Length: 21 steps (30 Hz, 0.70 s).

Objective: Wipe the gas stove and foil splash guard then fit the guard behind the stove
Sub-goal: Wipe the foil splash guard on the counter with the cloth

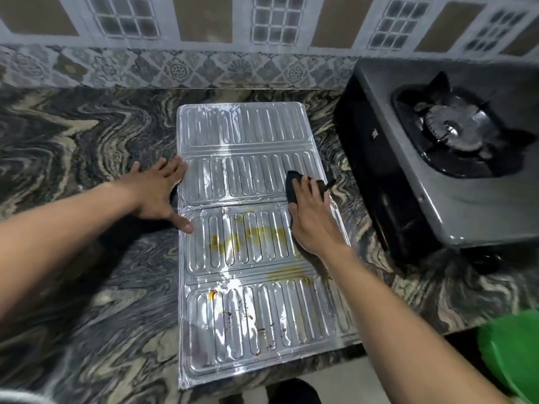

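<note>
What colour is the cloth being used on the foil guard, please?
Black; the cloth shows best in the head view.

A dark marbled counter (87, 135) with swirling grey and cream veins fills most of the view. Behind the counter runs a strip of patterned grey tiles (175, 68), and above the strip, a wall (204, 18) of brown panels and grid-patterned tiles. Below the counter's front edge shows pale floor (256, 395).

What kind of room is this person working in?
Most likely a home kitchen. A gas stove sits on a marbled stone counter against a patterned tile wall, and a foil splash guard stained with yellow grease lies flat beside it.
</note>
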{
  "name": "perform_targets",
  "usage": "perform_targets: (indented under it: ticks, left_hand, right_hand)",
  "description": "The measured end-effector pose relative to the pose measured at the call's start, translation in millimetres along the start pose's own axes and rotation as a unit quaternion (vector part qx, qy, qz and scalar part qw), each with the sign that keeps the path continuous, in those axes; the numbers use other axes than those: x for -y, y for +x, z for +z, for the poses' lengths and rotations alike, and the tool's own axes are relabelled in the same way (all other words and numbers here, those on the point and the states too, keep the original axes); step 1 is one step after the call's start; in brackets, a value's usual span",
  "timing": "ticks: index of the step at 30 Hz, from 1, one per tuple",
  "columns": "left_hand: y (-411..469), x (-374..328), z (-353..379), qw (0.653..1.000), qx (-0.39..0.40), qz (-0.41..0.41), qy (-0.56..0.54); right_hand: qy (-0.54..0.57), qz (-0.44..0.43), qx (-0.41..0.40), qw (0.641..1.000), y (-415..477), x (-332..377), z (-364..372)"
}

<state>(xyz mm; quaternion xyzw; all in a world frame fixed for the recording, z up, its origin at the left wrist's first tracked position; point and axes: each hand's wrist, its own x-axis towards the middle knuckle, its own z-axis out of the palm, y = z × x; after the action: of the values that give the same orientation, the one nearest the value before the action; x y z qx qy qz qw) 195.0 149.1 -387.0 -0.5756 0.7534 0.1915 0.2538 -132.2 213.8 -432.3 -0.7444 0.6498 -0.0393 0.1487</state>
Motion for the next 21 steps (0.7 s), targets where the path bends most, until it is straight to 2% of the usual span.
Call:
perform_targets:
  ticks: [4,9,13,21]
  left_hand:
    - [-1,-2,-1,1.0,-0.002,0.006,-0.001]
    - [-10,9,15,0.995,-0.066,0.07,0.003]
    - [-16,13,26,0.996,-0.036,0.076,0.02]
    - [-15,14,25,0.997,-0.019,0.07,-0.01]
  right_hand:
    - [0.006,0.013,-0.003,1.0,-17,0,5]
    - [-0.033,0.062,-0.034,0.997,-6,3,7]
    - [-0.021,0.081,-0.038,0.996,-5,29,17]
    - [0.013,-0.137,0.016,0.99,-22,140,49]
